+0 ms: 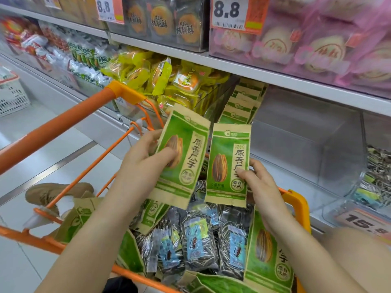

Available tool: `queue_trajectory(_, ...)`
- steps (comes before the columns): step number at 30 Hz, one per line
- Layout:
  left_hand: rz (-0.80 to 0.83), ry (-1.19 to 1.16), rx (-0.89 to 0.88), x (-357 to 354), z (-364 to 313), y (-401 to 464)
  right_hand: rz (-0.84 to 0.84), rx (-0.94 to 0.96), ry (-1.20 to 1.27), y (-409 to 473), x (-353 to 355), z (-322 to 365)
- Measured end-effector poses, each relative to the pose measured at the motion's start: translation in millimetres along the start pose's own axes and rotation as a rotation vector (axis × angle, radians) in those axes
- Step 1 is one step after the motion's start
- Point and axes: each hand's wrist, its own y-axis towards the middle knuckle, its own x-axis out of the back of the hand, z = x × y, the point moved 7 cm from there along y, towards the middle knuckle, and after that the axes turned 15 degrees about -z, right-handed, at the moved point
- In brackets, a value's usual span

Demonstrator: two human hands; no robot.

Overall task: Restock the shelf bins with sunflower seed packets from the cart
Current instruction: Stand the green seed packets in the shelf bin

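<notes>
Left hand (pixel 146 163): grips one green packet (pixel 182 157).
Right hand (pixel 260 187): pinches second packet (pixel 229 163).
Tip: stand both upright behind the row in the bin (pixel 239 111).

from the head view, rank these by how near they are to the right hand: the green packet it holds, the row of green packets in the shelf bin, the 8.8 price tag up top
1. Green packet, pinched in the right hand.
2. Row of green packets in the shelf bin, above the hand.
3. 8.8 price tag, on the top shelf edge.

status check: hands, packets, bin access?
Left hand grips one green packet; right hand pinches a second. Both held above the cart. Shelf bin part-stocked, nothing blocking it.
</notes>
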Motion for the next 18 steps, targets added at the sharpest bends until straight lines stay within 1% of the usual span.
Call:
queue_trajectory(1,0.023,-0.096,0.074,-8,3,-2,0.01,-0.008,0.016,0,1,-1)
queue_trajectory(3,0.038,-0.176,0.138,-24,10,-6,0.044,-0.031,0.077,-2,-1,-2)
queue_trajectory(7,0.068,-0.194,0.195,-55,31,-14,0.111,-0.076,0.153,-7,-7,-3)
queue_trajectory(11,0.149,-0.175,0.22,-82,38,-25,0.132,-0.039,0.176,-9,-6,5)
queue_trajectory(14,0.15,-0.131,0.163,-93,34,-22,0.174,-0.019,0.104,-8,2,16)
queue_trajectory(16,0.153,-0.103,0.078,-101,23,-20,0.178,-0.007,0.05,-3,9,24)
queue_trajectory(18,0.21,-0.079,-0.015,-113,12,-20,0.164,-0.033,0.05,3,18,29)
